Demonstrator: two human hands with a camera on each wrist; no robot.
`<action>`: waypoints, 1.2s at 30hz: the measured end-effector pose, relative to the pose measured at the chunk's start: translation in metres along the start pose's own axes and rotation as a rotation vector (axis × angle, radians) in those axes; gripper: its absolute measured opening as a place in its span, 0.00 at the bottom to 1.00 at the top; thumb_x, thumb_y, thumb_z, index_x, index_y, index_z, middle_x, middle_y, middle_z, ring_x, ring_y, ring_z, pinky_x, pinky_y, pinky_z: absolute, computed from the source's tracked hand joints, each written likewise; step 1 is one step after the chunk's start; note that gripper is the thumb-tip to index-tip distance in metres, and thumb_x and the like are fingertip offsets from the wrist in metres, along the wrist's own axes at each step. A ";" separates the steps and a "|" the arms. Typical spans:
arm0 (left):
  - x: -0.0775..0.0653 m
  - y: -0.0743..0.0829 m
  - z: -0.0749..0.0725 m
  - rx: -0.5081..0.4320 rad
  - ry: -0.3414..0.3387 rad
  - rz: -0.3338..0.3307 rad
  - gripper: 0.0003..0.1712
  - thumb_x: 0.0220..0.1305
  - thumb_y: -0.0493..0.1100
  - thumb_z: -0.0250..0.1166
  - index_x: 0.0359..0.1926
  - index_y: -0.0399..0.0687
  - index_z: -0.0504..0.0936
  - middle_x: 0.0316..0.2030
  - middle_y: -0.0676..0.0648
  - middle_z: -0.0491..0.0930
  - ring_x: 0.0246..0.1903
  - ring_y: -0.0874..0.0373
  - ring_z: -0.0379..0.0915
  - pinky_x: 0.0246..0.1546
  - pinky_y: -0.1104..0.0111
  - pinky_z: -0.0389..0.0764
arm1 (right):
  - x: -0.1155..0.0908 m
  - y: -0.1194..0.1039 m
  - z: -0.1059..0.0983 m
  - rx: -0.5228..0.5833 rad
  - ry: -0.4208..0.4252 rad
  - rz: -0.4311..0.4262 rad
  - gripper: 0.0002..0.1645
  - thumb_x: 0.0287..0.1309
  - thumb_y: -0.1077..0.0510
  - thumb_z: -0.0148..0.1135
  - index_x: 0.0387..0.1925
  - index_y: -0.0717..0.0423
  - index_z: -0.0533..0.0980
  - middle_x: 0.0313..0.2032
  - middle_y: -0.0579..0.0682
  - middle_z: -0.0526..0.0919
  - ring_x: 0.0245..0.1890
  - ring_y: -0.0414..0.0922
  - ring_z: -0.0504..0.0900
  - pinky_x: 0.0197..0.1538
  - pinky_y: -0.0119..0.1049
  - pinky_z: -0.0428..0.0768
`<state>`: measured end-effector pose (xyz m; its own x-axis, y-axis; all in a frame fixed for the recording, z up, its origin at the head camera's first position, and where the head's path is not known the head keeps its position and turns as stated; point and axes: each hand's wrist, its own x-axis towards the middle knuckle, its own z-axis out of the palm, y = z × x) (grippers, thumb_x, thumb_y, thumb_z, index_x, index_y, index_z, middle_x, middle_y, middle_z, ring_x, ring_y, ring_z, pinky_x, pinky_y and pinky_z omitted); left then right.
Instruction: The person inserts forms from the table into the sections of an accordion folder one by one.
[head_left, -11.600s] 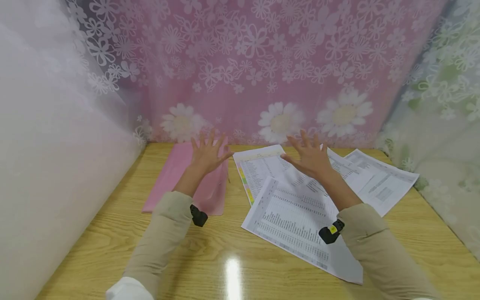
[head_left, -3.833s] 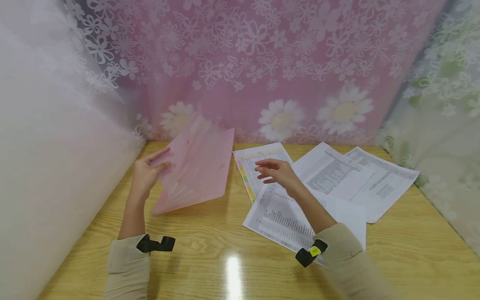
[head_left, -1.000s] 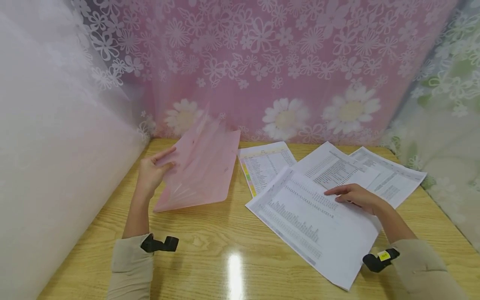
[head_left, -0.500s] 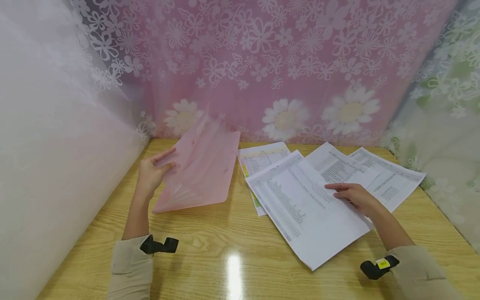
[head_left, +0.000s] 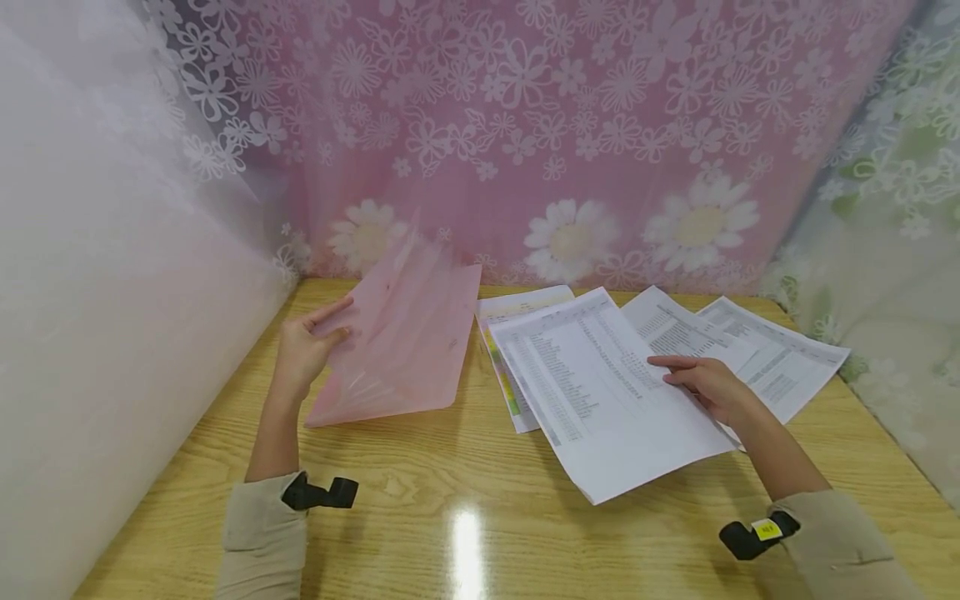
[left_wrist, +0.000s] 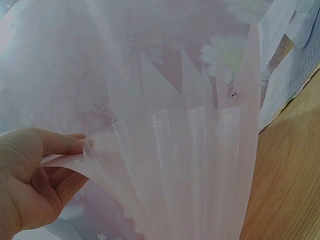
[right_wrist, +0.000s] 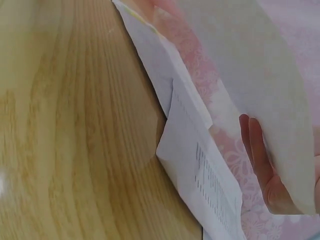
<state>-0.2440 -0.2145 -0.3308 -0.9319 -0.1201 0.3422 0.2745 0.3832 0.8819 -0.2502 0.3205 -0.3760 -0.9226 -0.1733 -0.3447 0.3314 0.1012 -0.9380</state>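
Note:
My left hand (head_left: 300,350) pinches the left edge of a translucent pink folder (head_left: 405,342), holding its cover raised. In the left wrist view, several clear inner pockets (left_wrist: 175,145) fan out beyond the thumb. My right hand (head_left: 712,387) grips a printed sheet of paper (head_left: 600,392) along its right edge, thumb on top and other fingers underneath. The sheet is lifted and tilted above the table, its front corner hanging free. The right wrist view shows the sheet's blank underside (right_wrist: 260,65) with fingertips (right_wrist: 255,130) against it.
Behind the held sheet lies a paper with yellow and green marks (head_left: 498,358). Two more printed papers, one nearer (head_left: 675,325) and one at the far right (head_left: 780,350), overlap on the wooden table (head_left: 390,517). A pink flowered curtain (head_left: 495,167) closes the back.
The right hand took hold of the printed sheet, which lay on the table earlier; over the last second it has turned and risen leftward. The left hand lifted the folder's cover and keeps it there.

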 end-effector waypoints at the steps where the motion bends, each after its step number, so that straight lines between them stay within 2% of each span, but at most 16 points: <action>1: 0.000 0.000 0.000 -0.001 0.002 0.003 0.23 0.53 0.28 0.64 0.52 0.37 0.78 0.53 0.41 0.74 0.57 0.52 0.63 0.55 0.60 0.64 | -0.001 -0.002 0.001 0.005 0.000 -0.004 0.19 0.62 0.65 0.52 0.45 0.41 0.81 0.38 0.41 0.80 0.36 0.44 0.80 0.38 0.40 0.78; 11: -0.001 -0.001 0.002 0.025 -0.012 -0.013 0.23 0.54 0.31 0.64 0.54 0.41 0.77 0.54 0.42 0.73 0.58 0.53 0.62 0.55 0.59 0.64 | -0.005 -0.025 0.013 0.045 0.012 -0.047 0.19 0.62 0.65 0.52 0.48 0.42 0.80 0.40 0.38 0.78 0.37 0.40 0.80 0.38 0.36 0.78; 19: -0.002 0.000 0.003 0.024 -0.019 -0.021 0.23 0.55 0.31 0.64 0.54 0.41 0.77 0.54 0.42 0.73 0.58 0.53 0.61 0.55 0.59 0.65 | -0.003 -0.044 0.028 0.140 0.002 -0.079 0.19 0.62 0.65 0.52 0.45 0.41 0.82 0.40 0.41 0.79 0.36 0.42 0.80 0.37 0.36 0.79; 23: -0.002 0.000 0.004 0.023 -0.022 -0.027 0.23 0.55 0.31 0.64 0.54 0.41 0.77 0.55 0.42 0.73 0.59 0.52 0.61 0.54 0.59 0.65 | -0.003 -0.053 0.038 0.169 0.013 -0.093 0.19 0.62 0.65 0.52 0.50 0.44 0.79 0.51 0.46 0.72 0.38 0.40 0.79 0.39 0.35 0.78; 25: -0.002 0.000 0.004 0.023 -0.027 -0.027 0.23 0.55 0.32 0.64 0.54 0.41 0.77 0.55 0.42 0.72 0.59 0.52 0.61 0.54 0.62 0.65 | -0.002 -0.057 0.042 0.175 0.009 -0.103 0.21 0.63 0.65 0.52 0.55 0.46 0.76 0.59 0.50 0.64 0.39 0.40 0.78 0.39 0.34 0.77; 28: -0.002 0.000 0.005 0.021 -0.028 -0.018 0.23 0.55 0.32 0.64 0.54 0.41 0.77 0.55 0.43 0.73 0.58 0.54 0.61 0.50 0.67 0.66 | -0.002 -0.064 0.048 0.170 0.004 -0.113 0.25 0.63 0.65 0.51 0.61 0.50 0.69 0.66 0.53 0.52 0.40 0.38 0.77 0.40 0.32 0.77; 36: -0.004 -0.001 0.006 0.028 -0.032 -0.020 0.23 0.56 0.32 0.64 0.55 0.42 0.77 0.55 0.45 0.73 0.58 0.55 0.62 0.45 0.71 0.67 | 0.001 -0.077 0.065 0.130 -0.016 -0.148 0.30 0.64 0.65 0.49 0.67 0.58 0.57 0.67 0.54 0.51 0.42 0.38 0.76 0.40 0.32 0.77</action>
<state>-0.2416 -0.2092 -0.3349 -0.9444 -0.0983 0.3137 0.2496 0.4069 0.8787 -0.2637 0.2493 -0.3064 -0.9604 -0.1922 -0.2018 0.2157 -0.0539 -0.9750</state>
